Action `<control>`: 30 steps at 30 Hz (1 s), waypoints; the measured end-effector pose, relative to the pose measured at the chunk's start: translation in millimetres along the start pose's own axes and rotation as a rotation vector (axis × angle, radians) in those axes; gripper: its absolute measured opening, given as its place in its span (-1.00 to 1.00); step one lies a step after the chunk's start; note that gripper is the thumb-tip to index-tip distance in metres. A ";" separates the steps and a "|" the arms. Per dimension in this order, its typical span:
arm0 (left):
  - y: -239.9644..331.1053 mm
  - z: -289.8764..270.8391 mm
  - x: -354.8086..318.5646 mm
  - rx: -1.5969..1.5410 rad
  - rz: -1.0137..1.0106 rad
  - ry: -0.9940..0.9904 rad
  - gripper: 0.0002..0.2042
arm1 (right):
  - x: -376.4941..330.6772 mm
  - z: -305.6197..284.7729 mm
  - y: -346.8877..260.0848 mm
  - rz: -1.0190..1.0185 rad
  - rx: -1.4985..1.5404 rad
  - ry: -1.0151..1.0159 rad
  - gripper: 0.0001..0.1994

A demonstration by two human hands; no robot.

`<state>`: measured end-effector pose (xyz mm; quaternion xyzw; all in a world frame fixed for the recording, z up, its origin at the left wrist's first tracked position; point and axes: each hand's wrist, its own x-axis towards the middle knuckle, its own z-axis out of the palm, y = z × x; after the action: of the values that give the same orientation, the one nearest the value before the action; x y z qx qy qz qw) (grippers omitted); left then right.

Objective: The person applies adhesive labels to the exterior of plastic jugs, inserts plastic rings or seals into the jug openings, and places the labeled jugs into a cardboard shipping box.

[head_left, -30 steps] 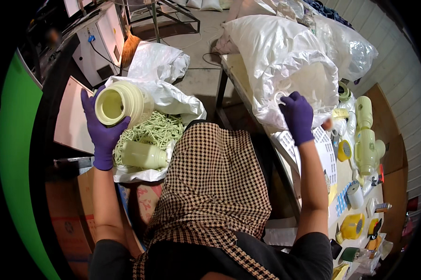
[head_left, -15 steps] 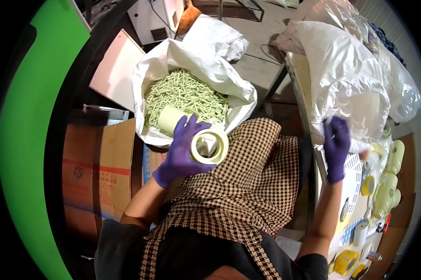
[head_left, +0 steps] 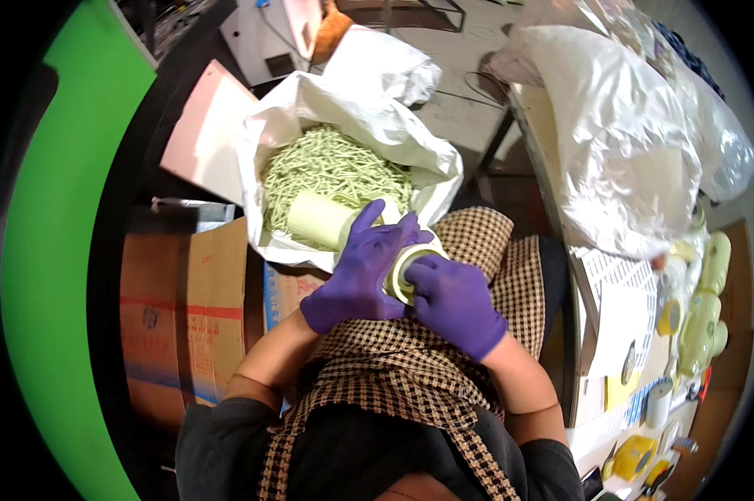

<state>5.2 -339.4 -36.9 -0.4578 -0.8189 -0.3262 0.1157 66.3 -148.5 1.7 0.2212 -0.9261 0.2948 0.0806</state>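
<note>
A pale green plastic pipe fitting (head_left: 320,220) with a long tubular arm lies across my lap at the near edge of the white sack. My purple-gloved left hand (head_left: 356,271) is wrapped round its body, thumb and fingers closed on it. The round, open mouth (head_left: 399,282) of the fitting faces me. My right hand (head_left: 456,302), also in a purple glove, has its fingers curled together inside that mouth; whatever they pinch, if anything, is hidden.
Many thin pale green sticks (head_left: 331,167) fill the white sack (head_left: 440,163). Cartons (head_left: 214,309) stand at left. On the right-hand table lie paper sheets (head_left: 623,321), a white plastic bag (head_left: 619,150), more green fittings (head_left: 703,330) and yellow tape (head_left: 634,457).
My right hand has come from the plastic bag on the right table to the fitting's mouth. The left hand has shifted slightly right with the fitting, its mouth now turned more toward the right hand.
</note>
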 end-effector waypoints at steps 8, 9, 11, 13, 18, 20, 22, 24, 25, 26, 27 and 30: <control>11.1 20.5 9.0 0.023 0.037 0.079 -0.04 | -9.3 32.5 15.5 0.036 0.139 0.245 -0.80; 11.9 23.9 7.1 -0.016 -0.018 0.127 0.02 | -10.6 32.9 17.4 0.083 0.127 0.160 -0.80; 13.3 29.1 6.0 -0.038 0.045 0.100 0.14 | -19.8 28.4 23.9 -0.032 0.054 0.276 -0.82; 16.8 31.4 8.3 -0.017 0.100 0.060 0.17 | -30.6 23.4 26.5 -0.048 0.072 0.167 -0.84; 37.1 25.5 27.6 0.171 0.189 -0.108 -0.06 | -61.6 20.0 19.4 0.118 0.240 0.120 -0.78; 43.4 22.1 35.9 0.253 0.230 -0.183 -0.29 | -91.5 12.0 22.8 0.112 0.405 0.299 -0.75; 46.8 19.1 36.6 0.246 0.385 -0.104 -0.37 | -140.2 -3.4 31.8 0.031 0.428 0.536 -0.75; 48.0 21.0 29.1 0.270 0.468 -0.043 -0.57 | -220.5 -40.4 56.1 0.177 0.093 0.719 -0.76; 47.5 23.8 23.8 0.353 0.552 -0.054 -0.73 | -269.5 -64.2 64.9 0.398 -0.082 0.665 -0.74; 48.5 26.9 15.4 0.394 0.668 -0.110 -0.78 | -303.5 -69.0 70.9 0.585 -0.158 1.053 -0.71; 49.6 32.4 7.4 0.371 0.763 -0.116 -0.81 | -354.1 -94.8 81.2 0.561 -0.391 1.092 -0.70; 54.0 53.7 -7.4 0.213 0.895 -0.388 -0.84 | -466.2 -134.8 91.9 0.897 -0.811 0.999 -0.67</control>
<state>59.7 -290.1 -58.2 -0.8022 -0.5773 -0.0682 0.1361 441.3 165.7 -66.0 -0.3794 -0.8165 0.0026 0.4353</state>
